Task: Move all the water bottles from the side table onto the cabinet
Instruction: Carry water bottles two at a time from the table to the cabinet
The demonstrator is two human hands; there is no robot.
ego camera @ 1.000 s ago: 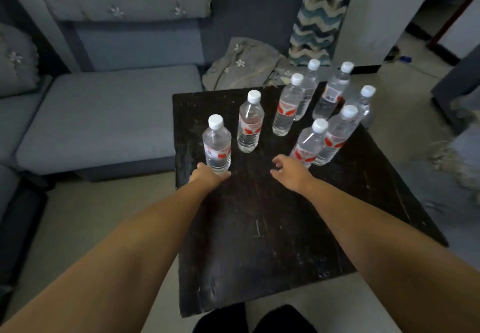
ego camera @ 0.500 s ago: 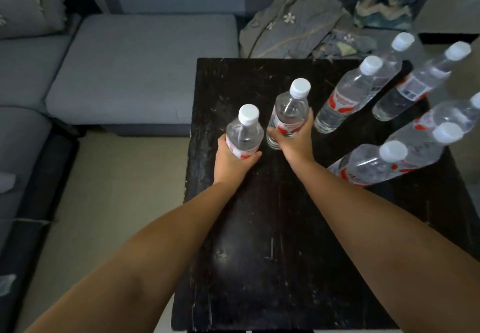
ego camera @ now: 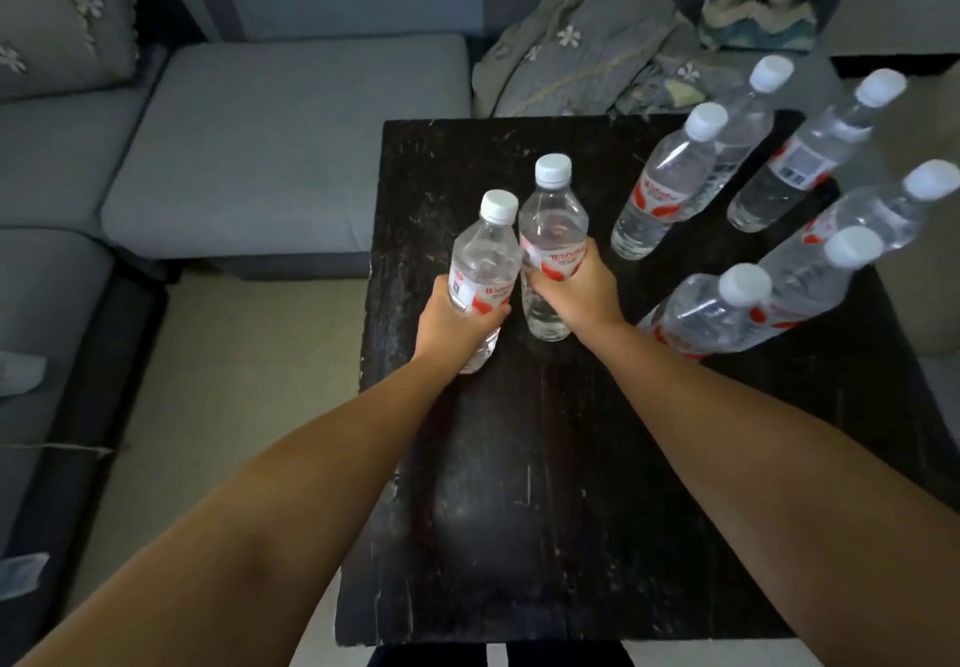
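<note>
While both hands grip, left hand [ego camera: 452, 318] wraps one water bottle [ego camera: 480, 271] near the bench [ego camera: 545, 484] left edge, right hand [ego camera: 576, 292] wraps second bottle [ego camera: 550, 240] touching it; six more bottles [ego camera: 660, 193] crowd the far-right corner.

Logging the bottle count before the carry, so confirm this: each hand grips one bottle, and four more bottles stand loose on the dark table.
Wrong on the count. The head view shows the left hand and right hand each gripping one bottle, but six more bottles, not four, stand loose on the dark table, clustered at its far right.
</note>
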